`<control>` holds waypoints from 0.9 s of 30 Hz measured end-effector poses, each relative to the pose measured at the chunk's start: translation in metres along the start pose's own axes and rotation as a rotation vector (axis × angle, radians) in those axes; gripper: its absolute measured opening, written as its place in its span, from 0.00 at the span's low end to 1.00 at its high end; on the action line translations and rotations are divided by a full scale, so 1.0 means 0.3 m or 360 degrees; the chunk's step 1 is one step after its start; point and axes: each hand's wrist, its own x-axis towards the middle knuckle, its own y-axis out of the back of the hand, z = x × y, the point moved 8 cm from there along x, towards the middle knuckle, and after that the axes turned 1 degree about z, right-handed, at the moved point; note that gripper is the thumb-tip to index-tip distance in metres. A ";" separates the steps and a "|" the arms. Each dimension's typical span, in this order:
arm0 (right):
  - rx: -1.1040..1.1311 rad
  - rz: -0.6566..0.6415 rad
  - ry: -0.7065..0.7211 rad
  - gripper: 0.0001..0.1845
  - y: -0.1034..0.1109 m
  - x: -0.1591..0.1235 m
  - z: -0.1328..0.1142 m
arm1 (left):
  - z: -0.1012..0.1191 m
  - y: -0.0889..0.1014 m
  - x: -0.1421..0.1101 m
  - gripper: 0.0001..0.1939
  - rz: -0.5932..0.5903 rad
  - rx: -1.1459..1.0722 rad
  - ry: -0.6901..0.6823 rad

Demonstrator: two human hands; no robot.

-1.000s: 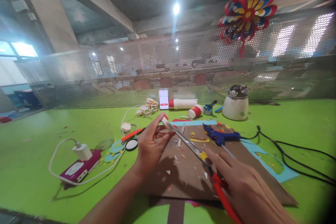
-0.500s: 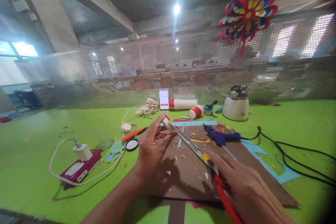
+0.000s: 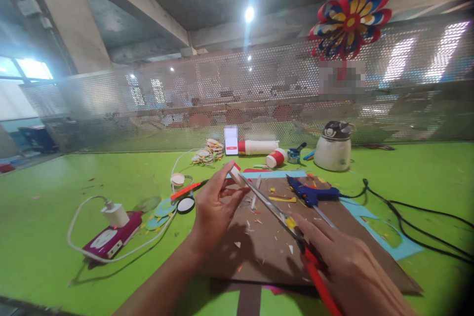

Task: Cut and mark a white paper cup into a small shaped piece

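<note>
"What was on the left of my desk [image 3: 44,237]?"

"Toward its near left corner you had a purple power strip [image 3: 107,243] with a white plug [image 3: 115,215], then pale blue discs [image 3: 159,212]."

"And my hands?"

"Your left hand [image 3: 214,205] pinched a small red-and-white piece [image 3: 236,174] between thumb and fingers, over the brown board's [image 3: 259,261] far left part. The blades of your scissors [image 3: 268,203] reached that piece; how far apart they stood, I couldn't tell."

"What came after that?"

"A red-and-white cup [image 3: 276,158] and a blue jar [image 3: 294,156] near the desk's far edge, then a blue glue gun [image 3: 314,193] on the board. Your right hand [image 3: 338,254] was closed around the scissors' red handles. Beyond it a white jug [image 3: 332,152] stood near the far edge, and a black cable [image 3: 407,217] ran rightward."
</note>
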 end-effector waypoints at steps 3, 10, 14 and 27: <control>-0.0004 0.0038 -0.0012 0.26 0.019 0.005 -0.007 | -0.001 -0.004 0.000 0.28 -0.0026 -0.0014 0.0009; -0.0050 0.0068 0.0012 0.25 0.025 0.005 -0.008 | 0.000 -0.006 -0.001 0.27 -0.0042 -0.0007 0.0006; -0.0055 0.0004 0.0021 0.26 0.008 0.006 -0.003 | 0.008 -0.006 0.002 0.27 -0.0068 0.0052 -0.0041; -0.0047 0.0056 -0.0031 0.28 0.024 0.012 -0.004 | 0.042 -0.010 0.006 0.25 -0.0095 0.0240 -0.0218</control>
